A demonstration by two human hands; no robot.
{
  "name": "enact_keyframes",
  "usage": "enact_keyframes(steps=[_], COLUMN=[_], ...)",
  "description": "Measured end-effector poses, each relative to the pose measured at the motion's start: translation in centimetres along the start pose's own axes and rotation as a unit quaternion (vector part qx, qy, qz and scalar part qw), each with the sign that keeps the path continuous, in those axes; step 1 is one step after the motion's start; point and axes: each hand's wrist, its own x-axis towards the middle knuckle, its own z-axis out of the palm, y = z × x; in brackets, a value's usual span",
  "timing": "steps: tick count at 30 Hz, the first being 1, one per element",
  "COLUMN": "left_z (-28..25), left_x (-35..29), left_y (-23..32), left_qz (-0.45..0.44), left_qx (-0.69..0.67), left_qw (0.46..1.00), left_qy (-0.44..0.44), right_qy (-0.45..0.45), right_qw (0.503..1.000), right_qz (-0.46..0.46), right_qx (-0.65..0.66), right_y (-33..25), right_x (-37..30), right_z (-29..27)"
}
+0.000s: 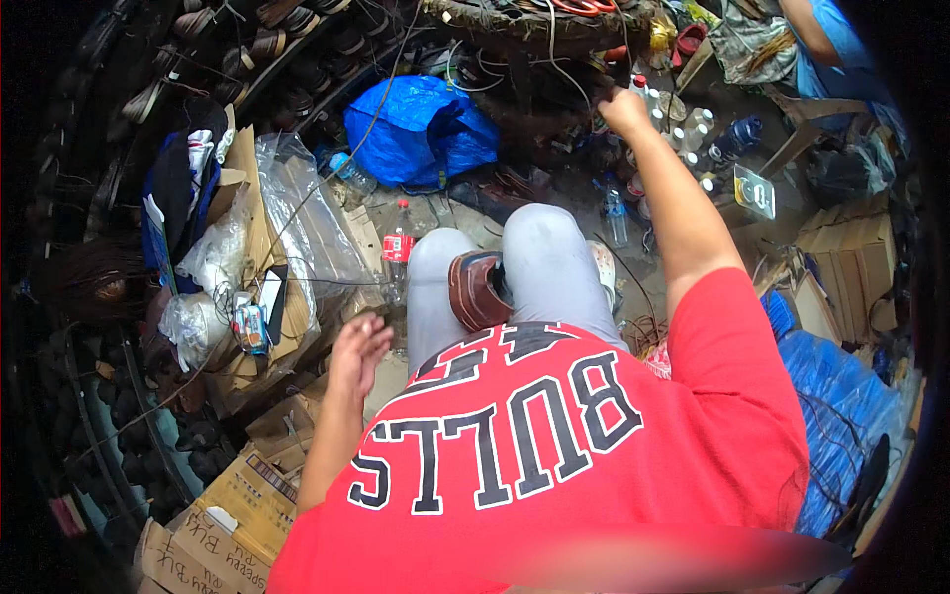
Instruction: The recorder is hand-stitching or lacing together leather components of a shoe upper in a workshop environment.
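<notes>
A brown leather shoe point(473, 289) is held between my knees, against my grey trousers. My left hand point(358, 348) hangs in the air left of my lap, its fingers loosely bent and apart, with nothing seen in them. My right arm stretches far forward. At its end my right hand point(623, 113) is closed beside the dark edge of a cluttered workbench point(534, 32); what its fingers hold, if anything, cannot be made out. Several small bottles point(691, 134) stand just right of that hand.
A blue plastic bag point(421, 134) lies ahead. A red-labelled soda bottle point(398, 247) stands by my left knee, and a water bottle point(616, 218) beyond my right. Cardboard boxes point(237, 510) lie at lower left; another box point(849, 259) and blue sheeting point(841, 416) are at right.
</notes>
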Motion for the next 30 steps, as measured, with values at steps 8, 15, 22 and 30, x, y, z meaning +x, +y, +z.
enact_keyframes(steps=[8, 15, 22, 30], left_z=[-9.4, -9.3, -8.5, -4.9], left_x=[-9.6, -12.7, -12.5, -12.2], left_y=[-9.6, -11.6, -10.6, -5.7], left_qz=[-0.142, -0.174, -0.149, -0.103], left_qx=[0.519, 0.495, 0.541, 0.714], left_qw=[0.842, 0.85, 0.828, 0.686], left_qy=[0.035, 0.045, 0.011, -0.091], right_qy=[-0.127, -0.131, -0.217, -0.156], right_qw=[0.983, 0.978, 0.963, 0.987], right_qz=[0.035, 0.037, 0.035, -0.026], right_qx=[-0.125, -0.157, -0.153, -0.029], right_y=[-1.9, -1.5, -3.1, 3.8], right_x=[5.0, 6.8, 6.5, 4.3], right_z=[0.8, 2.1, -2.4, -4.3])
